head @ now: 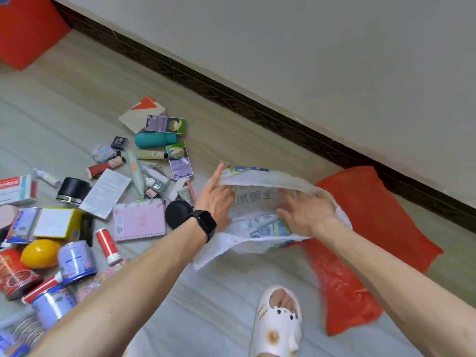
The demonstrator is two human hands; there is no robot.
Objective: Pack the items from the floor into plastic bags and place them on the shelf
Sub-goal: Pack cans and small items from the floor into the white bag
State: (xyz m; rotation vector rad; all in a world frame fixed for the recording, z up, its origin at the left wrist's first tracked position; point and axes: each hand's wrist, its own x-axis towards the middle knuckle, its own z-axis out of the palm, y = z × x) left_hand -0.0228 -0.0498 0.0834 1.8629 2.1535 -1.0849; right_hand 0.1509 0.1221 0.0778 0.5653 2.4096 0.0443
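Observation:
A white plastic bag [260,181] with blue and green print lies on the floor in the middle of the view. My left hand [215,199], with a black watch on its wrist, grips the bag's left rim, index finger raised. My right hand [306,211] is inside the bag's mouth, pulling the right side outward. A red plastic bag [360,222] lies flat to the right, partly under the white one. Many items are scattered on the floor at left: a pink notebook [139,222], a teal bottle [155,139], a yellow lemon-shaped object [38,253], several cans [76,261].
A wall with a dark baseboard [231,99] runs diagonally behind the pile. A red box [25,29] stands at the top left. My foot in a white slipper [278,323] is on the floor below the bags. A black round lid [177,213] lies beside my left wrist.

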